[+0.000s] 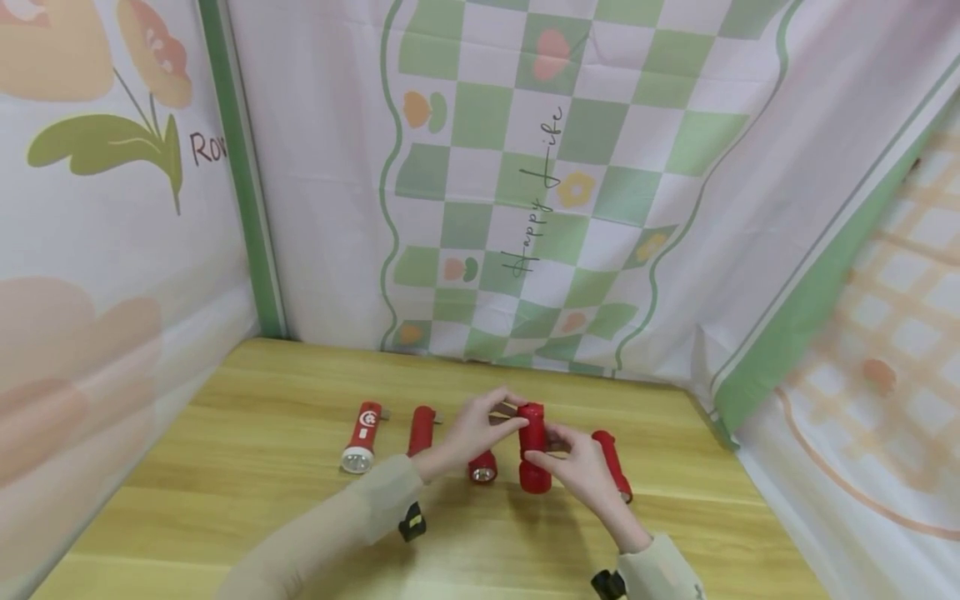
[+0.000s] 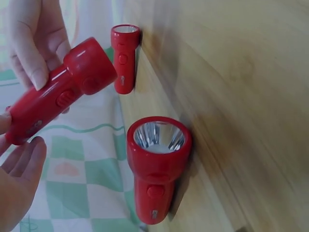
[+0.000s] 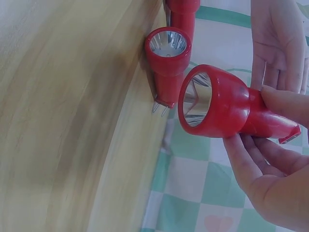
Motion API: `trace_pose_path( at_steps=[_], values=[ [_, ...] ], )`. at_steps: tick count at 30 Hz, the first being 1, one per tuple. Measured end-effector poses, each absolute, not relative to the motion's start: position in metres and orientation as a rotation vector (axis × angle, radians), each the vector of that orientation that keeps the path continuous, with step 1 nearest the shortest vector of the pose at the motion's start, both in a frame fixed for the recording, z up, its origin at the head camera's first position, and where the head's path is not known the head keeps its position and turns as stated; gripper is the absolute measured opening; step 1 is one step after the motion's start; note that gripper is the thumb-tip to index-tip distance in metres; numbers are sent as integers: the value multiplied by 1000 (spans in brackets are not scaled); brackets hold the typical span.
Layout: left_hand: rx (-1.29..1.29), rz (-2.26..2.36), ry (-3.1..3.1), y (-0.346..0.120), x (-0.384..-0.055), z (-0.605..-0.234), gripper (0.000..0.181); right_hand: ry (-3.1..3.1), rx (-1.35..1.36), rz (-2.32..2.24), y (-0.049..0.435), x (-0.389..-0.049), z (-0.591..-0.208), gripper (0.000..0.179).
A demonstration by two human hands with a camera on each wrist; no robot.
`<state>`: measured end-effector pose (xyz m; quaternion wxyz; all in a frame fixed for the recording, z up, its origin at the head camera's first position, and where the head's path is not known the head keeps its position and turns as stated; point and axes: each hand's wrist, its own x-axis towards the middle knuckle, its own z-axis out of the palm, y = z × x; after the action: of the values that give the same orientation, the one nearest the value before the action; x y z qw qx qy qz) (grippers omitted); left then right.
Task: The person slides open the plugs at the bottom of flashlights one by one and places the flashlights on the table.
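Note:
Both of my hands hold one red flashlight [image 1: 532, 437] above the table, its lamp end tilted downward. My left hand [image 1: 474, 432] pinches the tail end between thumb and fingers. My right hand [image 1: 581, 467] grips the body close to the wide head, thumb on one side and fingers under it, as the right wrist view shows. A sliding switch [image 2: 65, 98] is on the body in the left wrist view. In the right wrist view the reflector [image 3: 197, 100] faces the camera. Just behind my left hand lies another red flashlight [image 1: 482, 468], partly hidden by it.
A red flashlight with a white head [image 1: 358, 442] and a plain red one [image 1: 422, 429] lie to the left, the latter partly behind my left arm. One more red flashlight [image 1: 611, 462] lies to the right. Patterned curtains [image 1: 517, 208] enclose the wooden table [image 1: 262, 433].

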<state>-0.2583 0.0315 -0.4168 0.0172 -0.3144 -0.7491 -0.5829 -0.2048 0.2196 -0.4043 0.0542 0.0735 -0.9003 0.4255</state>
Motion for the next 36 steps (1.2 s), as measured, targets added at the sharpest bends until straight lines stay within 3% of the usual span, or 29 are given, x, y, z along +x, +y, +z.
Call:
trace_pose_path(
  at_steps=[36],
  values=[
    [-1093, -1668, -2212, 5, -253, -406, 19, -2707, 308, 1449, 212, -191, -392, 43]
  ],
)
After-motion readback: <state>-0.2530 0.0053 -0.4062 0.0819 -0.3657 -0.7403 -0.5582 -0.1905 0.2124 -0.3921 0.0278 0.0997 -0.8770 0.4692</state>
